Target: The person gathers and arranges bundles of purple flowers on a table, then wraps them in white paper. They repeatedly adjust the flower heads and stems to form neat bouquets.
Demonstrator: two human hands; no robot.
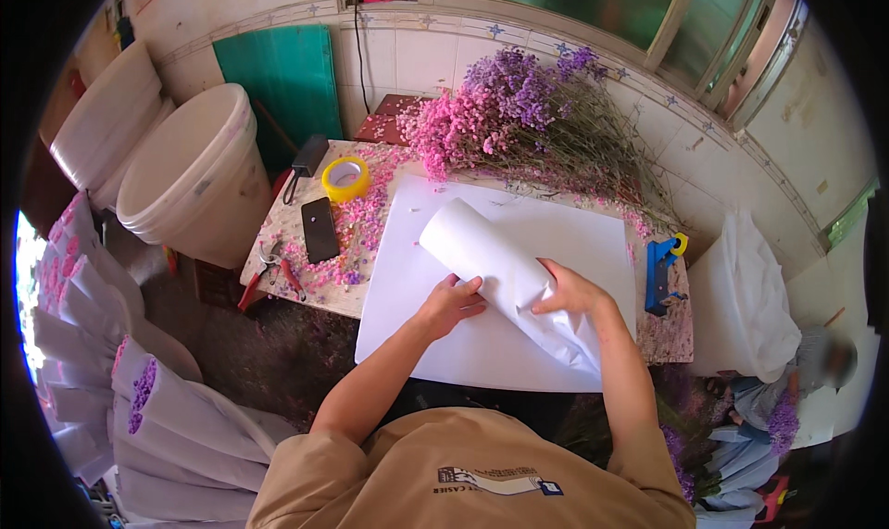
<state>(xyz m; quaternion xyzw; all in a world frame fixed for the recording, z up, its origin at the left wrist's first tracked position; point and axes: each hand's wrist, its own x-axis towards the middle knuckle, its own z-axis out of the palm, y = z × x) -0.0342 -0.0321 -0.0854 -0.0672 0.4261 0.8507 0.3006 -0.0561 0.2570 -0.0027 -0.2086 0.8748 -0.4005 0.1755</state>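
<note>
Paper roll (491, 256), bare sheet (398, 297) past its edges; right fingers (554, 270) clamp it, left fingers (470, 300) unclear.

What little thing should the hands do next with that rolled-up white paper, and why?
Maybe the right hand should reach for the blue tape dispenser while the left hand steadies the white paper roll. Both hands are on the roll, the dispenser sits off to the right, and I can't clearly see any tape on the roll.

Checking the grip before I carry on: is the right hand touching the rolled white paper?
Touching. The head view shows the right hand pressed against the rolled white paper, which is creased at the contact.
</note>
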